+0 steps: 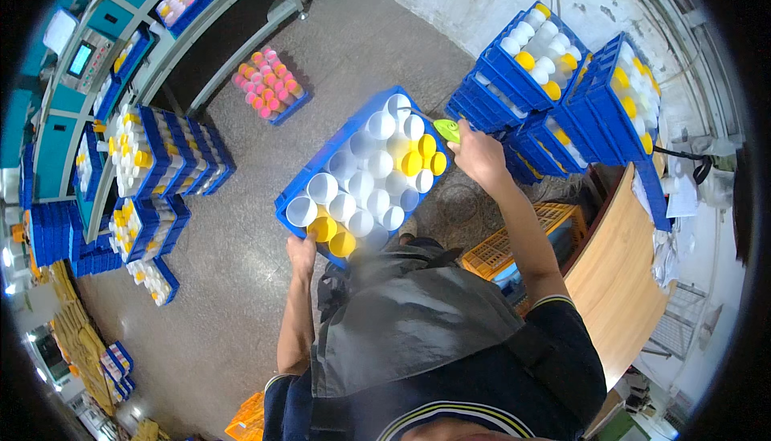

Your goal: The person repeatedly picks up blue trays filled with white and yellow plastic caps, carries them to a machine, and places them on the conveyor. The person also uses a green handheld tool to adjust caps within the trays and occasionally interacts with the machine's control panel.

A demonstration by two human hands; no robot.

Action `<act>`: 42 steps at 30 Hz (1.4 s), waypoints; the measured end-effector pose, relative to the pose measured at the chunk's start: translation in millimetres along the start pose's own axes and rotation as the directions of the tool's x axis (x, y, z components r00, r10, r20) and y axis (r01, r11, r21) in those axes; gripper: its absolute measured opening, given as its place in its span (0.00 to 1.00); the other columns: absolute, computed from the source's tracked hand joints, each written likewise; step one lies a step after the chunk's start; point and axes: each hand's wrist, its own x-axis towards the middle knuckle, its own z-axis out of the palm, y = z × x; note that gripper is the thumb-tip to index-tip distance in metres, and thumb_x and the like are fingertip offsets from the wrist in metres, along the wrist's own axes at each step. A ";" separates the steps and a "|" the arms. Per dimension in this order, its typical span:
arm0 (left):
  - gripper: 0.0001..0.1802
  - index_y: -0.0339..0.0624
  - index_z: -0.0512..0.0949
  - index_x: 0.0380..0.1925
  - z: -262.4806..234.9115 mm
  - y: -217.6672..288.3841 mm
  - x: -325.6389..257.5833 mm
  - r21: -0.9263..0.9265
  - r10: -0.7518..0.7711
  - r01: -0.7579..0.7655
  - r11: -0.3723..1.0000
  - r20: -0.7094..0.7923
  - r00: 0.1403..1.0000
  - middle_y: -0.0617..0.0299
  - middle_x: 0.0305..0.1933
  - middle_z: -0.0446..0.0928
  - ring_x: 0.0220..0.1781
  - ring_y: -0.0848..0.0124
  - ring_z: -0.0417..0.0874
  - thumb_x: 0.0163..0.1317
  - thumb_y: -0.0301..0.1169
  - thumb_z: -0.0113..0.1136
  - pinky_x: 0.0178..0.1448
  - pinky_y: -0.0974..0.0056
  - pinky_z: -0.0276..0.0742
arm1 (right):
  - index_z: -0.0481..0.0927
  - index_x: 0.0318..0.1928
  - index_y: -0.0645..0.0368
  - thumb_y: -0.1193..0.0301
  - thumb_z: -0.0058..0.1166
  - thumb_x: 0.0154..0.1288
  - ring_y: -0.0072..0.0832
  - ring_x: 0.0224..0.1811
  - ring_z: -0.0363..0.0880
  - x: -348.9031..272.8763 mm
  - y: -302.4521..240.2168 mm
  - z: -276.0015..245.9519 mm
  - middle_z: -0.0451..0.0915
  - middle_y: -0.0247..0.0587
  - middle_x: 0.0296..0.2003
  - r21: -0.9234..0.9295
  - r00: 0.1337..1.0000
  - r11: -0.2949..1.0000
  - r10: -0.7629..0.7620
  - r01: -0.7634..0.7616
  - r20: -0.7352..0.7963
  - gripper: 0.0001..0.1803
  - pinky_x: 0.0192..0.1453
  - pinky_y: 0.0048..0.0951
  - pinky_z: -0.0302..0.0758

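In front of me is a blue plastic crate (pixel 291 188), filled with upright hollow tubes. Most are white tubes (pixel 323 188); several yellow tubes (pixel 342 242) sit at the near end and along the right side. My left hand (pixel 301 253) is closed on the crate's near left edge, its fingertips partly hidden by the tubes. In my right hand (pixel 479 154) is a hook tool with a lime-green handle (pixel 446 129). Its thin metal shank reaches over the far right corner of the crate, close to a white tube, and whether the tip touches anything I cannot tell.
Blue crates of white and yellow tubes stand stacked at the right (pixel 522 59) and left (pixel 152 152). A small crate of pink-topped tubes (pixel 269 83) lies on the floor ahead. To my right are an orange crate (pixel 490 258) and a wooden table (pixel 614 280). A teal machine (pixel 76 47) lines the left.
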 end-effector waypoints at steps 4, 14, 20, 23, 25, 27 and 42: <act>0.17 0.28 0.81 0.39 4.0 11.0 -20.7 0.121 -0.001 0.002 0.993 -0.009 1.000 0.41 0.36 0.84 0.42 0.53 0.86 0.57 0.34 0.61 0.48 0.55 0.77 | 0.71 0.44 0.60 0.63 0.57 0.65 0.51 0.34 0.84 -16.3 5.9 -11.9 0.83 0.55 0.28 0.046 0.998 0.998 -0.049 0.048 0.031 0.15 0.37 0.50 0.78; 0.21 0.31 0.79 0.43 20.4 23.7 -37.8 0.295 -0.017 0.052 0.954 -0.118 0.993 0.36 0.37 0.82 0.47 0.41 0.83 0.53 0.36 0.61 0.53 0.48 0.76 | 0.72 0.48 0.63 0.64 0.56 0.65 0.54 0.37 0.83 -42.2 -11.1 -18.1 0.83 0.58 0.31 0.053 0.976 0.987 -0.156 0.150 0.153 0.18 0.40 0.51 0.78; 0.31 0.33 0.71 0.58 28.7 29.9 -44.5 0.335 -0.020 0.068 0.940 -0.146 0.989 0.35 0.40 0.82 0.47 0.41 0.82 0.54 0.36 0.60 0.55 0.47 0.75 | 0.72 0.52 0.65 0.65 0.57 0.63 0.53 0.41 0.83 -49.5 -28.8 -15.8 0.83 0.61 0.32 0.036 0.952 0.978 -0.207 0.204 0.227 0.21 0.46 0.49 0.78; 0.41 0.27 0.61 0.66 31.8 31.9 -44.2 0.450 -0.034 0.093 0.888 -0.138 0.990 0.34 0.40 0.81 0.47 0.42 0.83 0.55 0.37 0.59 0.55 0.48 0.76 | 0.69 0.50 0.62 0.63 0.56 0.66 0.55 0.37 0.83 -53.8 -36.0 -14.5 0.82 0.60 0.31 0.073 0.940 0.966 -0.260 0.250 0.220 0.19 0.42 0.53 0.77; 0.41 0.24 0.61 0.66 34.0 32.5 -43.5 0.423 -0.053 0.117 0.899 -0.162 0.985 0.33 0.39 0.81 0.47 0.42 0.83 0.54 0.37 0.59 0.55 0.48 0.76 | 0.70 0.51 0.62 0.63 0.56 0.66 0.55 0.37 0.83 -56.7 -43.4 -11.7 0.82 0.60 0.30 0.080 0.922 0.949 -0.316 0.306 0.223 0.19 0.41 0.52 0.77; 0.42 0.22 0.59 0.65 37.3 32.6 -42.9 0.427 -0.048 0.120 0.896 -0.175 0.983 0.33 0.40 0.81 0.47 0.42 0.83 0.54 0.37 0.59 0.55 0.47 0.76 | 0.70 0.51 0.62 0.63 0.56 0.66 0.55 0.37 0.83 -60.4 -50.9 -8.6 0.82 0.61 0.30 0.089 0.913 0.940 -0.341 0.330 0.225 0.20 0.41 0.52 0.77; 0.43 0.14 0.56 0.64 54.4 36.9 -40.3 0.368 -0.066 0.165 0.915 -0.267 0.961 0.31 0.39 0.81 0.43 0.41 0.84 0.55 0.36 0.57 0.50 0.47 0.79 | 0.70 0.48 0.64 0.64 0.56 0.65 0.54 0.32 0.82 -86.4 -79.6 6.6 0.81 0.56 0.25 0.151 0.789 0.796 -0.603 0.586 0.114 0.19 0.35 0.52 0.76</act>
